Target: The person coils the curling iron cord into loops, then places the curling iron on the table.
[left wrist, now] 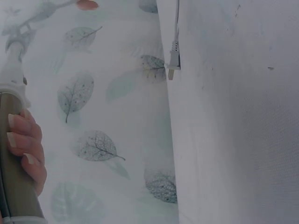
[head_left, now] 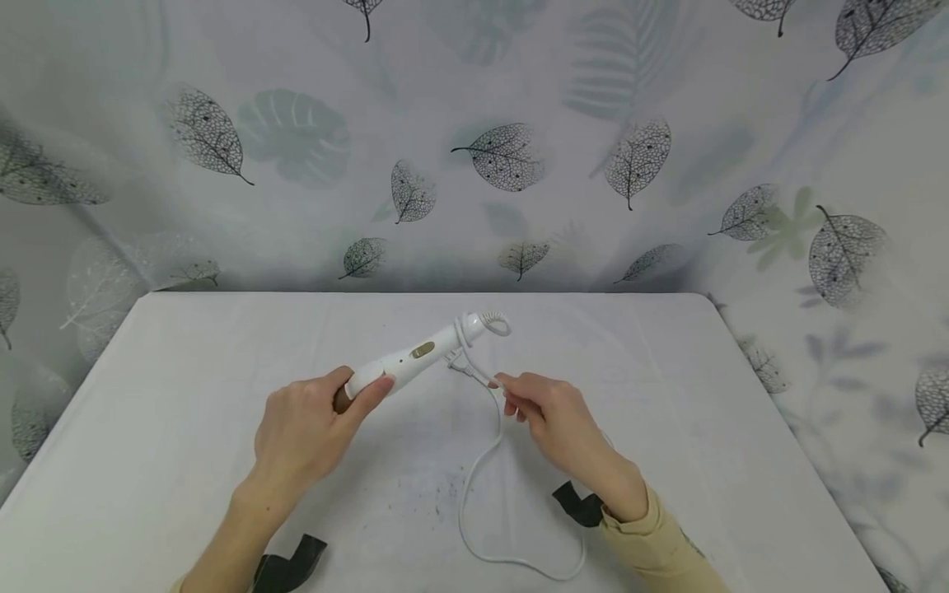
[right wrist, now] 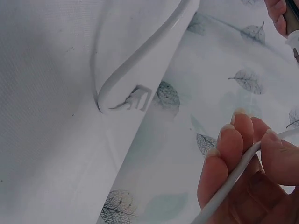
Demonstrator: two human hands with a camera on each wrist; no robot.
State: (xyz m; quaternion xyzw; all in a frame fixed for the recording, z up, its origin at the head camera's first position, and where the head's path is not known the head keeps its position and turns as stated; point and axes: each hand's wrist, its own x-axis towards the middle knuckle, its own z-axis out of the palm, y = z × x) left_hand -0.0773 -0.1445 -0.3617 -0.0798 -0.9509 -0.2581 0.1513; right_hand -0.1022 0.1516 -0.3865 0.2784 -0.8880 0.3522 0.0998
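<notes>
A white curling iron (head_left: 404, 362) with a gold-coloured switch is held up at a slant above the table. My left hand (head_left: 300, 424) grips its brown barrel end; in the left wrist view, fingers (left wrist: 30, 140) curl round the brown barrel (left wrist: 16, 163). At the far end, part of the white cord (head_left: 483, 449) loops round the handle. My right hand (head_left: 559, 420) pinches the cord between thumb and fingers, and in the right wrist view the cord (right wrist: 229, 184) crosses those fingers. The two-pronged plug (left wrist: 174, 60) shows near the handle in the head view.
A white-covered table (head_left: 222, 346) lies beneath, with the lower cord trailing over it in a loop. Behind stands a leaf-patterned curtain (head_left: 445, 99). Dark straps (head_left: 289, 564) show near both wrists, and small dark specks mark the cloth.
</notes>
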